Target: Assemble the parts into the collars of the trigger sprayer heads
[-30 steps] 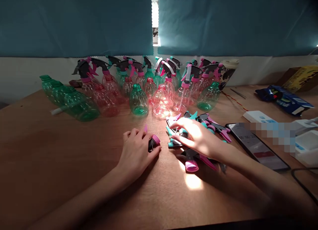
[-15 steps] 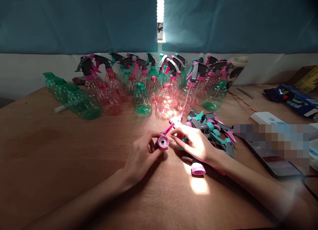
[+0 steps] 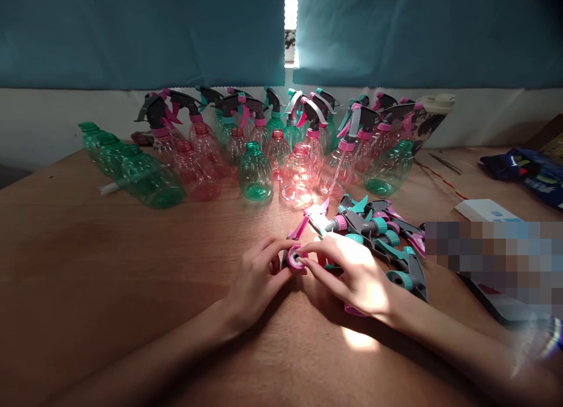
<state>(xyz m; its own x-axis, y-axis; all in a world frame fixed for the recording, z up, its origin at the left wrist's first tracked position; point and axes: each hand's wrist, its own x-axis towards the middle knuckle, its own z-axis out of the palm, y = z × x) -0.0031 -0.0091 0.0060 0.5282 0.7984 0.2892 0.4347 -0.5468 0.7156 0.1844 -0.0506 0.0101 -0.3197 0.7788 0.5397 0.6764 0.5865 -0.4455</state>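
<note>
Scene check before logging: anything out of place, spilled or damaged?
One minor oddity: a pale, thin piece lies loose by the leftmost green bottles, well away from the spray-head pile, so it looks stray. No spill or damage visible.

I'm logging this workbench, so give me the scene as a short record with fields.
Left hand: holding a sprayer head, pink collar facing the camera
Right hand: fingertips at that collar
Beside right hand: loose sprayer heads, with pink or teal collars, heaped on the table
Behind hands: open green and pink bottles; fitted bottles among and behind them
Far left: open green bottles, leaning
Right side: lidded cup, blue packet
Bottle count: unclear, they overlap
</note>
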